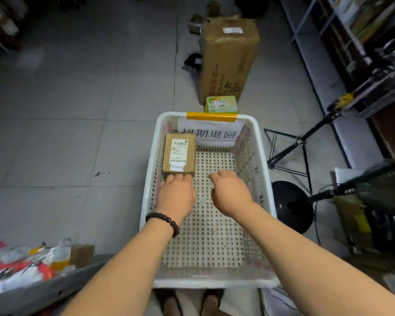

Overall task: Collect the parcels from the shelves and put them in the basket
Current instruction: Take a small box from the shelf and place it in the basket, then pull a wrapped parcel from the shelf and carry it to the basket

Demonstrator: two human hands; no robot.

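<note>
Grey floor tiles [78,99] run across the room. On the far side sits a tall brown carton [228,58], with a small green box [221,104] right in front of it and a black bundle [193,61] at its left. To the right stand a black tripod [300,140] and, nearer, a round black base [283,195].

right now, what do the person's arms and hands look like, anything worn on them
No sleeves or gloves show on either side. The left hand has a dark brown bracelet of round beads around its wrist. The right hand wears nothing; no ring or watch is visible.
</note>
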